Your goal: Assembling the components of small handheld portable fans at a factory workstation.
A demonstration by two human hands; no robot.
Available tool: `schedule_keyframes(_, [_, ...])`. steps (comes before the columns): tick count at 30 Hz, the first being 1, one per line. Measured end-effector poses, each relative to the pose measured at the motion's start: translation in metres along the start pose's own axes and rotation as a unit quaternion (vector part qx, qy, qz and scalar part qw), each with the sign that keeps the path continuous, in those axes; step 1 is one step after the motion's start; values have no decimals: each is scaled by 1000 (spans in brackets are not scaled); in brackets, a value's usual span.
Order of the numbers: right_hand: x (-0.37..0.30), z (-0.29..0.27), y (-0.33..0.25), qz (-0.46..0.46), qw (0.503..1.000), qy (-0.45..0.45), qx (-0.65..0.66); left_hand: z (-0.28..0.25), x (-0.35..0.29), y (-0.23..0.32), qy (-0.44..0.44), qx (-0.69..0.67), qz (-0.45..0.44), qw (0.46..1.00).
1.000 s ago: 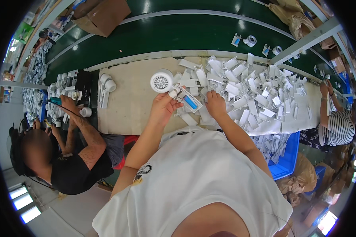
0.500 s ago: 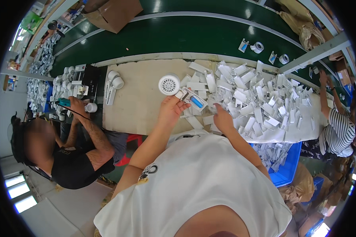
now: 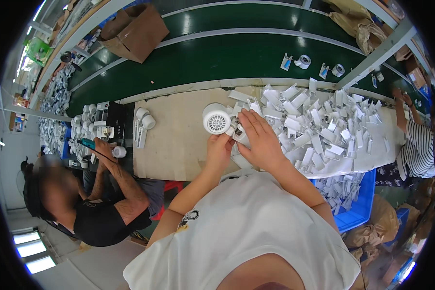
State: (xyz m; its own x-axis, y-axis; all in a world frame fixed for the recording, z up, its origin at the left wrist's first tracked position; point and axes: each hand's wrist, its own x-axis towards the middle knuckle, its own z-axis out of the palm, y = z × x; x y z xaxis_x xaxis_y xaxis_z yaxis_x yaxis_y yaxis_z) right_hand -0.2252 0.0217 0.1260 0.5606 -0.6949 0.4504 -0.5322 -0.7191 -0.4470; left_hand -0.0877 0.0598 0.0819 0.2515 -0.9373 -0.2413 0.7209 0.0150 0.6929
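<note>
A white device with a round slotted grille [image 3: 217, 122] is in front of me, over the beige work surface. My left hand [image 3: 219, 150] pinches its neck just below the round head. Across the handle lies my right hand [image 3: 259, 137], with fingers on top and thumb underneath, gripping it. The blue cylinder in the handle is covered by that hand, and I cannot tell whether a separate cover piece is under the fingers. Beside my right hand spreads a heap of white plastic shell pieces [image 3: 319, 121].
A green conveyor belt [image 3: 217, 60] runs beyond the table, carrying white round units [image 3: 303, 61] and a cardboard box [image 3: 135, 35]. At left a co-worker [image 3: 101, 203] holds a teal tool [image 3: 88, 143]. A blue bin [image 3: 360, 203] of white pieces stands at right; another person [image 3: 418, 145] sits beyond.
My right hand has moved from the heap onto the device's handle, covering the blue cylinder. The round head has shifted slightly right and nearer to me. The view has tilted a little.
</note>
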Motion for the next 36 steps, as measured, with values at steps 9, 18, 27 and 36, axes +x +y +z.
schedule_keyframes(9, [6, 14, -6, 29, 998, -13, 54, 10, -10, 1, 18, 132, 77, 988])
schedule_keyframes(18, [-9, 4, 12, 340, 795, -64, 499, 22, 13, 22, -26, -37, 87, 995])
schedule_keyframes(27, [-4, 28, 54, 148, 935, -24, 322, 31, 41, 25, -47, 9, 70, 996])
schedule_keyframes(36, [67, 72, 303, 213, 971, -23, -106, -276, 113, 77, 264, 795, 110, 535])
